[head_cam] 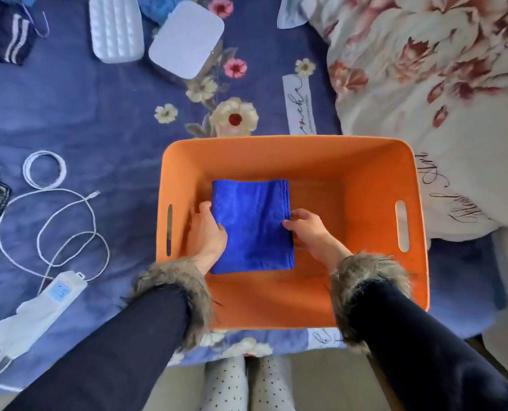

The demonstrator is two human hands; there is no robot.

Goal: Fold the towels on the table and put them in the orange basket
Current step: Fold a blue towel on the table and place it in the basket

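A folded blue towel (251, 226) lies flat inside the orange basket (315, 161), left of the basket's middle. My left hand (207, 232) grips the towel's left edge, thumb on top. At the towel's right edge my right hand (309, 229) pinches the cloth between thumb and fingers. Both wrists, in fur-trimmed dark sleeves, reach over the basket's near rim. The towel's underside is hidden.
The basket stands on a blue flowered sheet (98, 114). A white charger with looped cables (51, 295) lies at the left. Two white boxes (184, 40) sit at the back, with dark clothes at the far left. A cream flowered quilt (439, 84) is heaped at the right.
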